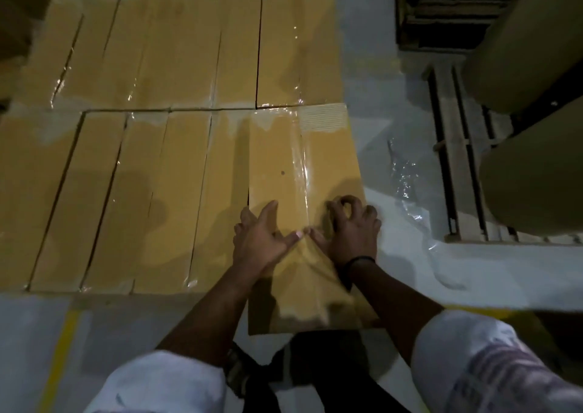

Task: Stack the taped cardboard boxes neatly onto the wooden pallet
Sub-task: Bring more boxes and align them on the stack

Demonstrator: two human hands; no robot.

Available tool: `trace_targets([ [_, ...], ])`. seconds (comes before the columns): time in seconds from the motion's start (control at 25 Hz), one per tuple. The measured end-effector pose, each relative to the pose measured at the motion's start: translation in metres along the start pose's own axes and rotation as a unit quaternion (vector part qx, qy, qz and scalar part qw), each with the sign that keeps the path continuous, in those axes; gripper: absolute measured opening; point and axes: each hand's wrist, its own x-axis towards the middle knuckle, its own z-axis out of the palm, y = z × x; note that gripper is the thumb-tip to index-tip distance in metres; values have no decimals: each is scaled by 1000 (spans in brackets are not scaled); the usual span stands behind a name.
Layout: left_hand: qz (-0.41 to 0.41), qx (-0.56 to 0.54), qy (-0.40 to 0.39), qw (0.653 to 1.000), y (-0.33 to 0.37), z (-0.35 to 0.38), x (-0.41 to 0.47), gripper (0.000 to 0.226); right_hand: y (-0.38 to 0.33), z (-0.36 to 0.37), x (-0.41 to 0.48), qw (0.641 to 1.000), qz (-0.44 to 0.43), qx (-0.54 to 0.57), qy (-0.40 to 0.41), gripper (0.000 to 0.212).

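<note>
Two rows of brown taped cardboard boxes (151, 191) lie side by side, filling the left and middle of the view. At the right end of the near row lies one more taped box (284, 166), sticking out toward me past the others. My left hand (262, 239) lies flat on its near top, fingers spread. My right hand (350, 226) presses on the same box just to the right, fingers bent, thumbs almost touching over the clear tape seam. The pallet beneath the boxes is hidden.
Crumpled clear plastic film (407, 179) covers the white floor to the right. A wooden pallet (457, 160) with large brown paper rolls (530, 43) stands at the far right. A yellow floor line (60, 359) runs at bottom left. My dark trousers show below.
</note>
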Motion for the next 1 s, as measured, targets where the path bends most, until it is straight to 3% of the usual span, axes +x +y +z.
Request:
trace_targets([
  [0.2,-29,-2,-32,999,-17,29,36,101,17,48,14,991,-8,21,-136,80],
  [0.36,-84,-4,-115,990,-33,47,40,110,24,63,13,973,-9,30,-229,89],
  [0.56,-5,163,-129,978,-68,70,-5,118,35,53,-12,955,-33,44,-290,88],
  [0.84,70,296,-141,942,-128,94,-81,121,40,65,-132,967,-26,3,-255,87],
  [1.0,91,325,-116,934,-143,95,-92,110,52,79,-177,976,-41,7,-214,69],
])
